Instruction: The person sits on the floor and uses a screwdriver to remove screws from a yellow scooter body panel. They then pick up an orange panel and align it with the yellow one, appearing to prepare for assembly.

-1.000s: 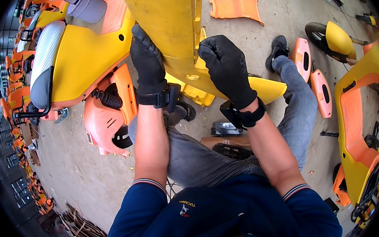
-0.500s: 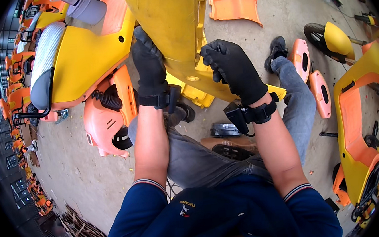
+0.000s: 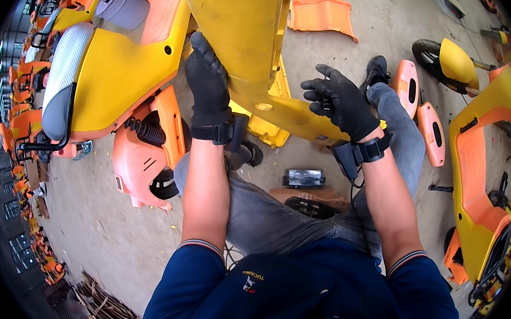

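Note:
A long yellow plastic body panel (image 3: 237,35) stands up in front of me, its lower part bending off to the right. My left hand (image 3: 205,73), in a black glove, is closed on the panel's left edge; its thumb is hidden. To the right of the panel, my gloved right hand (image 3: 338,99) hangs apart from it with fingers loosely spread and nothing seen in them. Behind the panel's lower part lies another yellow plastic piece (image 3: 271,131), partly covered.
A yellow scooter body (image 3: 122,68) with a grey bucket (image 3: 123,9) on it stands left, above a pink-orange shell (image 3: 139,168). An orange panel (image 3: 322,16) lies on the floor ahead. Pink-orange side covers (image 3: 431,133) and another scooter frame (image 3: 474,160) are at right.
My right hand has left the panel's right edge, moved right and down, and opened its fingers. The left hand stays on the panel; the view has shifted slightly.

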